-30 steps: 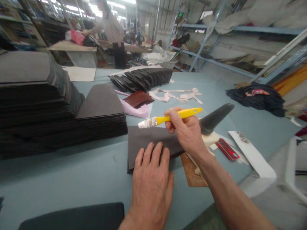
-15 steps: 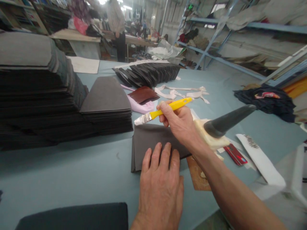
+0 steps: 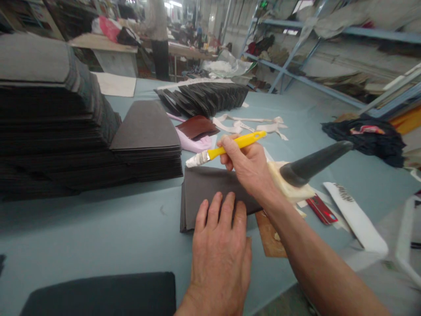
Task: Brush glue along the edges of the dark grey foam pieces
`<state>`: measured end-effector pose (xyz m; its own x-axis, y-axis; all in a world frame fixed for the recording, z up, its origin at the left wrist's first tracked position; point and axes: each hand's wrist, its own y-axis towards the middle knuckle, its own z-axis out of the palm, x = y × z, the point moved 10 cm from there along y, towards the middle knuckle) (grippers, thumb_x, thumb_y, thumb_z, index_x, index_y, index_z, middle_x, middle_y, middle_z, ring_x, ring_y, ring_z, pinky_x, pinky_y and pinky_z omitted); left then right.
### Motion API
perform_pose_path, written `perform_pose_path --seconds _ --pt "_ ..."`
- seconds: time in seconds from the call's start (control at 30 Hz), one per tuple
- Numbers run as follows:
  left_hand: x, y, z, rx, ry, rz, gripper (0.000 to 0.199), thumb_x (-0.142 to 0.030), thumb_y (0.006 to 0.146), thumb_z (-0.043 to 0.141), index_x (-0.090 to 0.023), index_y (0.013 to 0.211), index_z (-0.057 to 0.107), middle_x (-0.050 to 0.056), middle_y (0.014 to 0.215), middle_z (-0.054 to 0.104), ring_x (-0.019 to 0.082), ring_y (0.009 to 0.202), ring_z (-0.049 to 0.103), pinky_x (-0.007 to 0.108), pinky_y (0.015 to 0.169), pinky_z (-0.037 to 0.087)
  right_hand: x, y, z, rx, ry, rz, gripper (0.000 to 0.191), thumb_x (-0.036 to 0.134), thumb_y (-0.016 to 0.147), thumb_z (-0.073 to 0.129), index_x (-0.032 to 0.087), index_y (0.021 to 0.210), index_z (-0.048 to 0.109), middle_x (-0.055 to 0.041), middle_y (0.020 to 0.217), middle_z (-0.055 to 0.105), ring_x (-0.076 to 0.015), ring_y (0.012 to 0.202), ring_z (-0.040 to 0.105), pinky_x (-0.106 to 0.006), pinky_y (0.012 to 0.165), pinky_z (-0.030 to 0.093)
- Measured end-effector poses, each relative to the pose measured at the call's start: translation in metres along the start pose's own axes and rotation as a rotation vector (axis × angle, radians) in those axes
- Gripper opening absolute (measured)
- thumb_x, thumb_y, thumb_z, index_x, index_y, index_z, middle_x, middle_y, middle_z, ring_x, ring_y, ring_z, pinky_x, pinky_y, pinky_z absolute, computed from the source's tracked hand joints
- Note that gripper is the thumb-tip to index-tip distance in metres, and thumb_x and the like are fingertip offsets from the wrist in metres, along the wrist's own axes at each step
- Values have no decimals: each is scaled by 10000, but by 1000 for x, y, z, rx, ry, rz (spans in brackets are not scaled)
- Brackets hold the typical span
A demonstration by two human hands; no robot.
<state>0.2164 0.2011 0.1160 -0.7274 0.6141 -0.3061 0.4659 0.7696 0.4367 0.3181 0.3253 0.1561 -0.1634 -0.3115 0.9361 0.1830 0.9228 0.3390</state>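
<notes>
My right hand (image 3: 248, 164) grips a yellow-handled brush (image 3: 238, 143) between thumb and fingers. Its bristles, coated in something white, point left over the far left corner of a small stack of dark grey pieces (image 3: 204, 186). Flat on top of that stack rests my left hand (image 3: 221, 241), its fingers stretched out and slightly apart. Whether the bristles touch the top piece, I cannot tell. Beyond my right wrist, a black cone-shaped object (image 3: 312, 164) leans on a pale yellow block (image 3: 286, 182).
Tall stacks of dark pieces (image 3: 33, 63) fill the left. A brown piece (image 3: 197, 127), white strips (image 3: 237, 128) and a fanned row of dark pieces (image 3: 207, 97) lie farther back. A red object (image 3: 322, 210) lies at right. A person (image 3: 159, 39) stands in the background.
The view has shifted slightly. Both hands and the brush keep nearly the same places over the stack. The person in the background has moved an arm to the left.
</notes>
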Motion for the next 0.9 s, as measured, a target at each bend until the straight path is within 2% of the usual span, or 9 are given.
perform_pose_path --seconds 0.27,0.47,0.67,0.9 --pt "-1 2 -1 5 9 1 492 -311 927 730 -194 1402 675 82 1521 679 342 1416 617 548 1196 527 1 -9 -19 -51 14 29 583 767 825 786 193 835 684 61 600 589 -56 482 496 -214 453 373" --pt "0 2 2 41 9 -3 506 -294 925 732 -194 1417 666 87 1537 664 348 1438 597 563 1228 498 -10 -18 -31 -106 155 147 590 762 749 848 204 845 679 84 560 564 -54 456 478 -192 438 365" --pt "-2 2 2 46 24 19 531 -260 910 728 -192 1432 658 94 1547 656 355 1439 595 562 1230 498 -19 -26 -38 -109 277 283 581 772 765 828 231 872 644 113 542 524 -52 426 417 -197 437 369" --pt "-2 2 0 32 32 35 522 -250 904 725 -176 1417 665 105 1543 659 360 1436 603 571 1216 521 -16 -29 -43 -143 244 230 592 760 727 861 223 853 646 107 544 532 -49 434 430 -190 435 359"
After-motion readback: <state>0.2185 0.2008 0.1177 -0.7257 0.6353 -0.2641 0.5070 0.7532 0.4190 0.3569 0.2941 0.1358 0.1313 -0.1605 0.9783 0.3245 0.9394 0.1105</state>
